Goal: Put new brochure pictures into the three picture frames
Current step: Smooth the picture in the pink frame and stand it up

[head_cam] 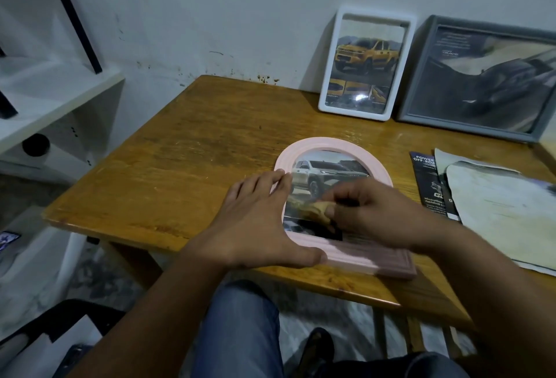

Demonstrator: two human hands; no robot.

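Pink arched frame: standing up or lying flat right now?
Lying flat. The pink arched frame rests face up on the table, left hand on its edge, unlike the white frame leaning on the wall.

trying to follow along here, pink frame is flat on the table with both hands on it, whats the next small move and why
Probably stand the pink arched frame up against the wall beside the white frame and grey frame. Its car picture already fills the opening, the left hand steadies the rim, and the right hand seems to rub the front with something small.

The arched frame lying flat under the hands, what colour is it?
Pale pink. The arched frame shows clearly in the head view, lying flat on the wooden table.
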